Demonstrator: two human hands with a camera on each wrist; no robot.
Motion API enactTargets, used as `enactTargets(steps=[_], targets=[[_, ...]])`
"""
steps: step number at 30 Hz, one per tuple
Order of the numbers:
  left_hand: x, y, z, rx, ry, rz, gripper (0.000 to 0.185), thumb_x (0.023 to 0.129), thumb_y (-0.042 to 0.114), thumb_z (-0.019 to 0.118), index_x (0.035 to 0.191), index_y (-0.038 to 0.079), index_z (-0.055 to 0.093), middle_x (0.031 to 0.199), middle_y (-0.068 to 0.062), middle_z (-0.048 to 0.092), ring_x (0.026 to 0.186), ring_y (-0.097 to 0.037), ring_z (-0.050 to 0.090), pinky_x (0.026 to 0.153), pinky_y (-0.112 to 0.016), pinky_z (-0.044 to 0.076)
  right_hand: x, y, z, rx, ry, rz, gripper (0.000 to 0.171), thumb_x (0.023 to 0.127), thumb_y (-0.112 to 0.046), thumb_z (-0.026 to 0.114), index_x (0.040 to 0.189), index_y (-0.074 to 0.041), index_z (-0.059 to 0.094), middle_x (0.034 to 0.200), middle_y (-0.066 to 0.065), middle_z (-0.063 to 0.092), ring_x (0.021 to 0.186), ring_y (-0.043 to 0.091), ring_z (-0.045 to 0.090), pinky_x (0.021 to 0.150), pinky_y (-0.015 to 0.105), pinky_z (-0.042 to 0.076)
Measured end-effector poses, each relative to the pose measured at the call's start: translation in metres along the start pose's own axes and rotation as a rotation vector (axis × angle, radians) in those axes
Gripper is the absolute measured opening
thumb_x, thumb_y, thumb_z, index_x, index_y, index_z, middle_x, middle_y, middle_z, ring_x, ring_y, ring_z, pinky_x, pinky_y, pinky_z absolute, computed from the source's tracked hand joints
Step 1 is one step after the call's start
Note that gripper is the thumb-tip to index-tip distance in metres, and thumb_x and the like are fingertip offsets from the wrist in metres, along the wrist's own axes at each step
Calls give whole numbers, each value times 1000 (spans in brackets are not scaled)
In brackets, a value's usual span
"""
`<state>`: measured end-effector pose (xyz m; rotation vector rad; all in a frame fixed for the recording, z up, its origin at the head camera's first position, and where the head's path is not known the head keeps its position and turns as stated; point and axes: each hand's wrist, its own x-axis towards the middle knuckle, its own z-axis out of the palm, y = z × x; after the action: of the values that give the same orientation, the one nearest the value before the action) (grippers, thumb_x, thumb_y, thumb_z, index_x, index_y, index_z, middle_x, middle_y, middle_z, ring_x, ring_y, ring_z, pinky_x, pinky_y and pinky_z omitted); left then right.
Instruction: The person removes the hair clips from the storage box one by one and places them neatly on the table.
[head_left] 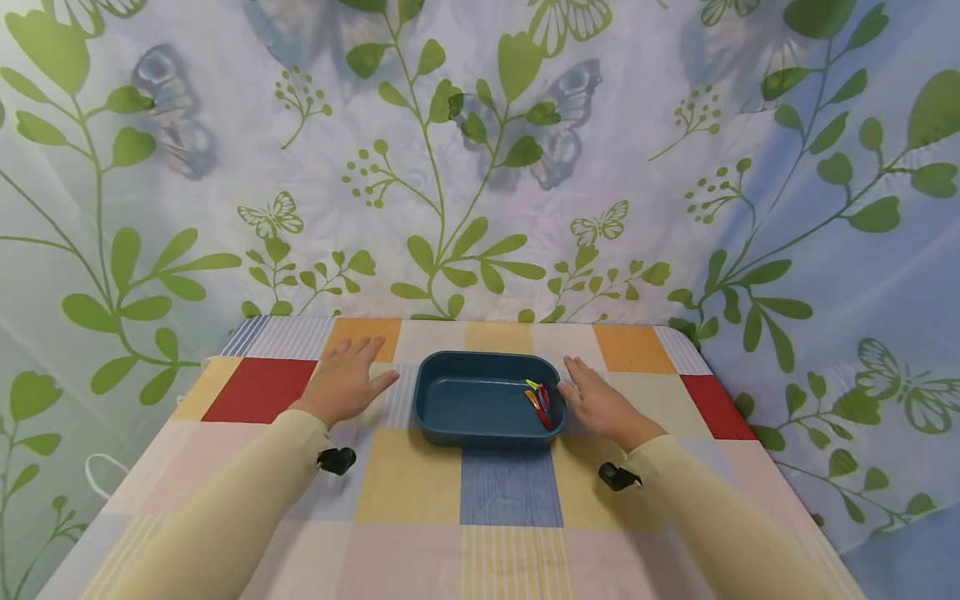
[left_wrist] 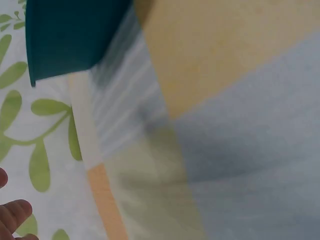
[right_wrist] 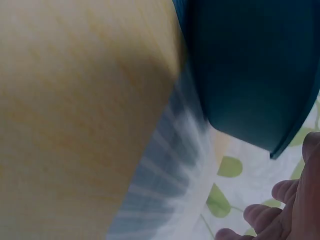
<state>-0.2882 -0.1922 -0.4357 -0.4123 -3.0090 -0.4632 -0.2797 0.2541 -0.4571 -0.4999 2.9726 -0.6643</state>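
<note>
A dark teal rectangular tray point(head_left: 450, 398) sits on the checkered tablecloth point(head_left: 408, 492). Inside it, at the right end, lie a few small coloured pieces point(head_left: 539, 402), red, yellow and green. My left hand point(head_left: 347, 379) lies flat on the cloth just left of the tray, fingers straight. My right hand point(head_left: 597, 402) rests flat just right of the tray, close to its rim. Neither hand holds anything. The tray's outer wall point(left_wrist: 65, 35) shows in the left wrist view, and the same tray's wall point(right_wrist: 250, 70) fills the upper right of the right wrist view, with fingertips point(right_wrist: 280, 212) below it.
The table is covered in coloured squares and ends near a leaf-and-butterfly curtain point(head_left: 480, 167) at the back and both sides. Small black wrist-camera mounts point(head_left: 336, 459) hang under each sleeve.
</note>
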Motion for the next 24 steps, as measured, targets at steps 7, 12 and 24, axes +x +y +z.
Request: enactTargets(steps=[7, 12, 24], targets=[[2, 19, -6, -58, 0, 52, 78, 104, 52, 59, 163, 7, 36, 166, -21, 41, 155, -52, 29, 129, -63, 18, -2, -9, 3, 36, -44, -15, 65, 116, -30, 37, 165, 7, 17, 170, 32, 21, 159, 49, 21, 127, 62, 21], [5, 33, -6, -76, 15, 99, 74, 104, 49, 61, 162, 8, 40, 164, -21, 44, 155, -51, 31, 129, -61, 20, -3, -14, 5, 31, -70, -12, 66, 116, -30, 36, 165, 7, 13, 171, 30, 21, 157, 47, 27, 126, 61, 25], [16, 76, 0, -143, -9, 224, 69, 104, 50, 62, 160, 12, 45, 165, -15, 45, 158, -40, 31, 126, -59, 30, -5, -20, 9, 47, -153, 38, 72, 116, -35, 35, 167, 3, 0, 168, 29, 30, 152, 45, 40, 123, 60, 33]])
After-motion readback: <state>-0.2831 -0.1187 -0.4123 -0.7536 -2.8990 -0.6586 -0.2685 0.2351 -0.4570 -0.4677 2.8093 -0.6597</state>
